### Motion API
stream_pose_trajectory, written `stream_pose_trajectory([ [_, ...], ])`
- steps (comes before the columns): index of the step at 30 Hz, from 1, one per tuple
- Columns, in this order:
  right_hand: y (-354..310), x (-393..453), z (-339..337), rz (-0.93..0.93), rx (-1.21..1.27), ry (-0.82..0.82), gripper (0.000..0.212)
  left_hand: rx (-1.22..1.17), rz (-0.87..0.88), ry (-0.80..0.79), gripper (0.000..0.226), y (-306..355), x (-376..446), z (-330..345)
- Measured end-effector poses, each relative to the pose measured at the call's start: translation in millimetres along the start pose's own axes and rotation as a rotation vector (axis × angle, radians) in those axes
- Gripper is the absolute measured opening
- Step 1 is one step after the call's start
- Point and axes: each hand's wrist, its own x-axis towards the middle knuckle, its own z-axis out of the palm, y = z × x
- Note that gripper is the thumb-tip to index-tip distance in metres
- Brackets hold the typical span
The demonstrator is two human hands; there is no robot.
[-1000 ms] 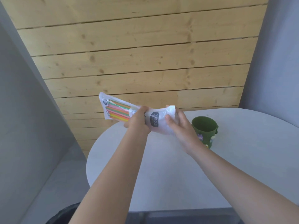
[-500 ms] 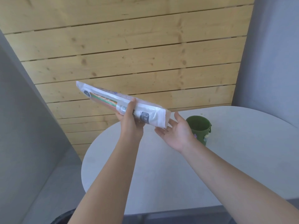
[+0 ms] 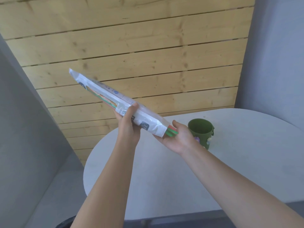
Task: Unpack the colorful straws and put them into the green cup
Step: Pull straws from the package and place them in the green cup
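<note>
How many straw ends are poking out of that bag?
2 show clearly, a red straw end and a green straw end, poking from the white plastic bag's lower opening onto the open right hand. Others may be hidden.

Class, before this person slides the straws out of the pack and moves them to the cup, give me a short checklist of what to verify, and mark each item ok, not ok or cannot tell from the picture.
1. Straw pack firmly held by the left hand: ok.
2. Pack tilted with its open end down: ok.
3. Straw tips coming out of the opening: ok.
4. Right hand open under the tips to catch them: ok.
5. Green cup upright on the table: ok.
6. Cup empty inside: cannot tell.
</note>
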Motion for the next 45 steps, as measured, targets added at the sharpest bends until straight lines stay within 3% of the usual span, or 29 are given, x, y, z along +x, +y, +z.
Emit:
stream_pose_trajectory([
  [7,-3.0,4.2,-2.7,-0.026,-0.148,0.001,0.043,-0.088,-0.034,0.151,0.075,-2.4,1.3,-6.6],
  [11,-9.0,2.2,-2.9,-0.109,-0.54,0.071,0.041,-0.129,-0.046,0.307,0.07,-5.1,4.5,-9.7],
  [14,-12.0,0.2,-2.1,-0.281,-0.944,0.16,0.032,-0.146,-0.049,0.416,0.077,-8.6,5.5,-8.2],
  [23,-18.8,22.5,-6.7,-0.85,-1.25,0.296,0.026,-0.22,-0.084,0.582,0.079,-8.7,0.5,1.7],
  [26,-31.5,19.7,-8.4,-0.856,-1.09,0.284,0.019,-0.227,-0.13,0.669,0.078,-7.1,-1.0,3.5],
  [29,-33.9,16.4,-7.4,-0.709,-0.657,0.183,0.019,-0.218,-0.149,0.734,0.083,-7.2,-2.2,8.5],
  [32,-25.2,18.8,-2.0,-0.523,-0.23,0.118,0.045,-0.245,-0.137,0.762,0.087,-8.5,-3.0,16.4],
  [36,-22.3,21.4,8.6,-0.403,-0.18,0.15,0.032,-0.246,-0.137,0.75,0.085,-11.5,-6.3,23.2],
  [38,-25.4,25.7,11.5,-0.408,-0.105,0.092,0.033,-0.244,-0.142,0.739,0.083,-14.4,-9.3,26.7],
  [41,-29.4,30.8,12.4,-0.455,-0.092,0.025,0.017,-0.252,-0.147,0.734,0.084,-18.8,-11.9,31.0],
  [45,-47.3,25.9,12.2,-0.487,0.188,0.031,0.042,-0.258,-0.144,0.732,0.089,-22.3,-10.6,30.8],
])
